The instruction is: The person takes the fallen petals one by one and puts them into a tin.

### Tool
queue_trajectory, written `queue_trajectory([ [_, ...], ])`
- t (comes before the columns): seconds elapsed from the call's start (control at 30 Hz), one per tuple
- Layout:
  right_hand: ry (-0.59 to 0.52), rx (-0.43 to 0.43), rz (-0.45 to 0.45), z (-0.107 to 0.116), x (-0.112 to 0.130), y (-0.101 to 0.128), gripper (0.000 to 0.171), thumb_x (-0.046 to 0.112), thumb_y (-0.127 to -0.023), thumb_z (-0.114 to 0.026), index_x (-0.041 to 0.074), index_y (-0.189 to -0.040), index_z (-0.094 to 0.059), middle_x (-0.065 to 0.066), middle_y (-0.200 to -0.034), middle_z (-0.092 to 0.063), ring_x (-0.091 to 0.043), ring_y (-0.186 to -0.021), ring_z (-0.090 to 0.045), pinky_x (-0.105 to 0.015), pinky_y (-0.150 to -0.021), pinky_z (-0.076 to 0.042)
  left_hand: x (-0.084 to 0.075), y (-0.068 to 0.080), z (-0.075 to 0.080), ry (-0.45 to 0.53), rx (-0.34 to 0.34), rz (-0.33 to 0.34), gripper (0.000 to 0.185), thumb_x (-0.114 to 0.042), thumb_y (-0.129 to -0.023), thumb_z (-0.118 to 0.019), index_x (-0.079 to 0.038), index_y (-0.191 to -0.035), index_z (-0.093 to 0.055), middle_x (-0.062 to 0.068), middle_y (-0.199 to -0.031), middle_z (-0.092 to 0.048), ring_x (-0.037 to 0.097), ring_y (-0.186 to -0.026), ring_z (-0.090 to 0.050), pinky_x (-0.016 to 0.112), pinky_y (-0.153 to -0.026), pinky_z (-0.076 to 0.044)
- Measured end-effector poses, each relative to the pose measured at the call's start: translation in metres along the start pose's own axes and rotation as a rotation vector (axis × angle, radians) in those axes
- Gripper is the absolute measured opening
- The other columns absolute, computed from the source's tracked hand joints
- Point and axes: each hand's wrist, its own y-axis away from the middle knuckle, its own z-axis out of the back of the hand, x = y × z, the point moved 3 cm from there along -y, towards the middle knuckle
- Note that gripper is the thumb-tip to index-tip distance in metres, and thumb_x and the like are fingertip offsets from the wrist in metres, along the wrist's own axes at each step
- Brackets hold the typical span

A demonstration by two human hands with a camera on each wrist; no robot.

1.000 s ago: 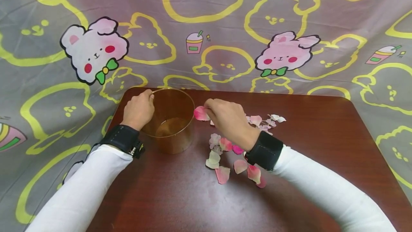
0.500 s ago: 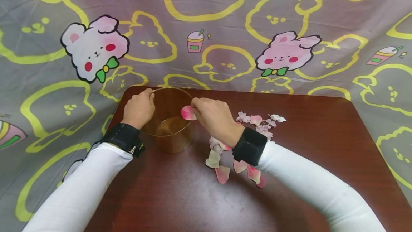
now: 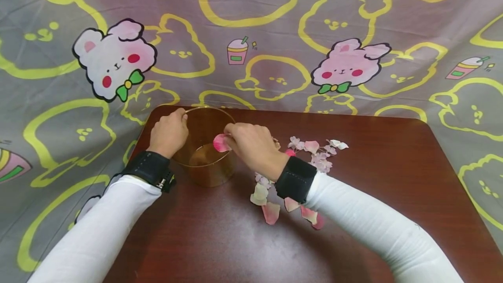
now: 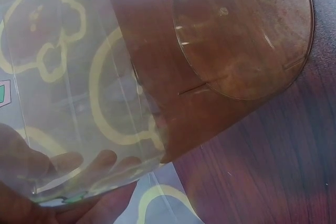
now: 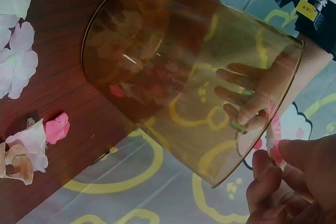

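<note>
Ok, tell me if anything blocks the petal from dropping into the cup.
Nothing visible does. The right hand pinches the petal over the cup's open top; the left hand only grips the rim.

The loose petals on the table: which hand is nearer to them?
Right. The right hand pinches a pink petal over the clear container, just beside the loose petals. The left hand grips the container's far side.

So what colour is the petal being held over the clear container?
Pink, paler toward one edge. The petal, pinched by the right hand, shows best in the head view.
</note>
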Motion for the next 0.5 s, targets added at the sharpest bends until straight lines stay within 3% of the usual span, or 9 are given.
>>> queue_trajectory([
  [0.37, 0.027, 0.033, 0.013, 0.0001, 0.0075, -0.0015, 0.022, 0.036, -0.099, -0.066, 0.019, -0.111, -0.072, 0.005, -0.088, -0.071, -0.012, -0.073, -0.065, -0.034, -0.060, -0.052, 0.0012, 0.0000, 0.0004, 0.001, 0.012, 0.014, 0.033, -0.021, -0.109, -0.035, -0.003, -0.131, -0.053, 0.035, -0.122, -0.063, 0.058, -0.107, -0.061, 0.066, -0.085, -0.047],
  [0.5, 0.059, 0.033, 0.025, 0.0000, 0.0096, -0.0012, 0.031, 0.039, -0.098, -0.065, 0.018, -0.120, -0.070, 0.005, -0.101, -0.076, -0.013, -0.079, -0.071, -0.034, -0.058, -0.052, 0.0006, -0.0005, 0.0003, 0.001, 0.013, 0.015, 0.033, -0.021, -0.109, -0.035, -0.004, -0.131, -0.053, 0.035, -0.122, -0.063, 0.058, -0.107, -0.061, 0.067, -0.085, -0.047],
])
